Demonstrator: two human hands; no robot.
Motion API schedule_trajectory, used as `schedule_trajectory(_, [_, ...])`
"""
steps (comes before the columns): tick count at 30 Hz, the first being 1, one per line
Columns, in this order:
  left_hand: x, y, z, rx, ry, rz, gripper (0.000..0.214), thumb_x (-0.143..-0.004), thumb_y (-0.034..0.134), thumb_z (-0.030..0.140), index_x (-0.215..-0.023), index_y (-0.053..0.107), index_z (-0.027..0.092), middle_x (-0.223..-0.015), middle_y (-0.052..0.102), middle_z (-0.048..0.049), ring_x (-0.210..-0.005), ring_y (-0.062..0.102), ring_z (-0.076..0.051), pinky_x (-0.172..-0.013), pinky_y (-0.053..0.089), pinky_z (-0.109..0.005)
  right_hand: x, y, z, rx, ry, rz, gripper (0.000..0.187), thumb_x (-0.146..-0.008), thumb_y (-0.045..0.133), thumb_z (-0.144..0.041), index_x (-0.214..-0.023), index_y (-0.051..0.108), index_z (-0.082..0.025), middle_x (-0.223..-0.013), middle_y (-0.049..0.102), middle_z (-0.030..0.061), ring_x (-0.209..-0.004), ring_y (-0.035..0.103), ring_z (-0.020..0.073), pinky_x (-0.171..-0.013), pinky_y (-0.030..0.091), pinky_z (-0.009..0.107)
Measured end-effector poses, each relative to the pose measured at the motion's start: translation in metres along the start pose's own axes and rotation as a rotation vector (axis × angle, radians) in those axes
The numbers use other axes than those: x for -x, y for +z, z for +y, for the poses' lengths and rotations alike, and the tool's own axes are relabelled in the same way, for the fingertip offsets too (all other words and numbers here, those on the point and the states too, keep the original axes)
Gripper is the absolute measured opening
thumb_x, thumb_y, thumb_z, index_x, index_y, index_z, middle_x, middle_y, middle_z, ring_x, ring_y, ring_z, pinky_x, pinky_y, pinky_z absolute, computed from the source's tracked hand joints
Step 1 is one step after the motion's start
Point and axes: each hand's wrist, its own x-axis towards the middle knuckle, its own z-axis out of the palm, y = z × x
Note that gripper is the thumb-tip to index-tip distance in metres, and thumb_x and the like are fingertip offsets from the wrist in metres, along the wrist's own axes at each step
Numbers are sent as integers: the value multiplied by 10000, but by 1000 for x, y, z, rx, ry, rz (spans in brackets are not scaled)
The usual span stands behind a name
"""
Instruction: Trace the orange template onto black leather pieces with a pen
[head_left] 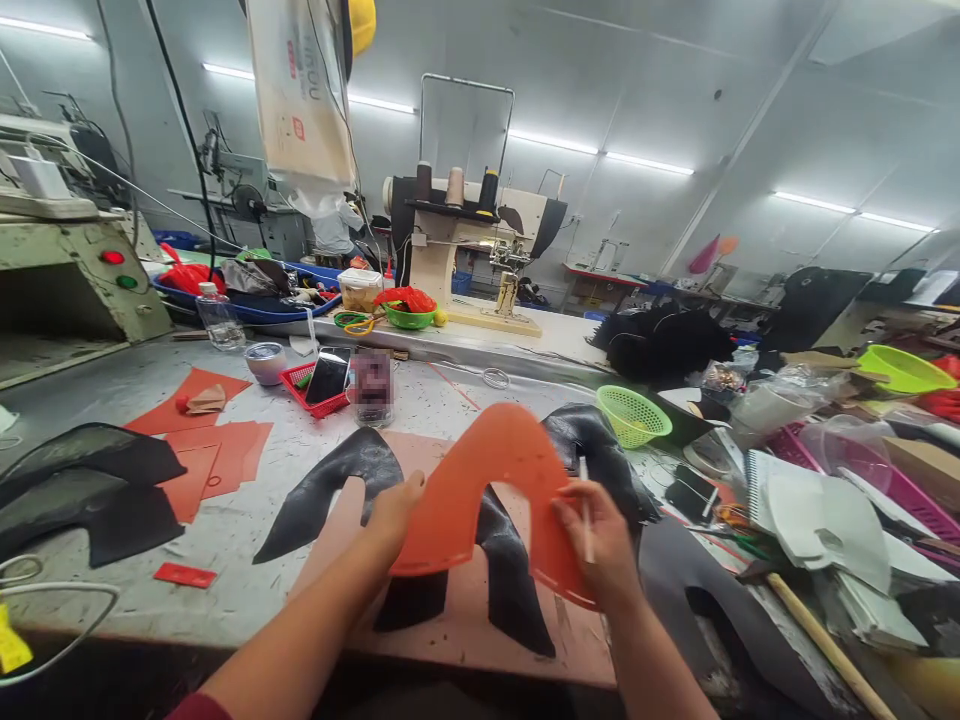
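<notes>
An orange horseshoe-shaped pattern piece (510, 450) is held up between my hands, its rounded end away from me. My left hand (394, 520) grips its left edge. On the other side my right hand (600, 535) closes round its right leg and also holds a thin white pen (587, 515), pointing upward. Beneath the pattern piece lies a black leather piece (517, 580), partly covered, on a pinkish board (469, 610). Another black leather piece (330, 485) rests left of it, and more dark leather (592, 440) lies behind my right hand.
Black cut pieces (90, 490) and orange sheets (225, 455) lie at left. Farther back are a red basket (319, 395) holding a phone, a green basket (634, 415) and a sewing machine (457, 240). White patterns (817, 520) and a wooden stick (825, 640) clutter the right.
</notes>
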Motion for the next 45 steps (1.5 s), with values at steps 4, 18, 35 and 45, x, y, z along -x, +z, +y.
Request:
schedule_trajectory(4, [7,-22,-13,-145,60,-26,286,-850,409,173,-1050,613,150,-1042,613,-143,-965,594,-280,-799,454,-388,29,45,12,312,70,-278,42,-756,522,-195,-723,545,-206,-773,616,68,-739,595,228,-684,479,356])
schedule_trajectory(18, [47,18,-35,-148,448,-227,387,-845,530,410,-1224,544,330,-1394,427,-57,-1269,372,-306,-1033,291,-482,88,2,29,408,-165,-407,177,-712,520,-150,-872,573,-202,-1093,616,104,-1066,542,277,-866,461,448])
schedule_trajectory(35, [38,22,-39,-159,477,-252,391,-870,487,418,-1255,501,354,-1416,391,-36,-1298,346,-260,-1043,280,-441,101,-1,23,321,-143,-301,175,-894,466,-268,-795,596,-205,-956,654,92,-917,596,235,-782,493,414])
schedule_trajectory(45, [38,23,-39,-123,459,-255,373,-870,484,419,-1235,525,354,-1410,402,-31,-1296,349,-255,-1046,269,-425,95,-2,19,248,-86,-259,223,-908,397,-227,-945,617,-213,-1033,658,88,-951,611,221,-809,497,404])
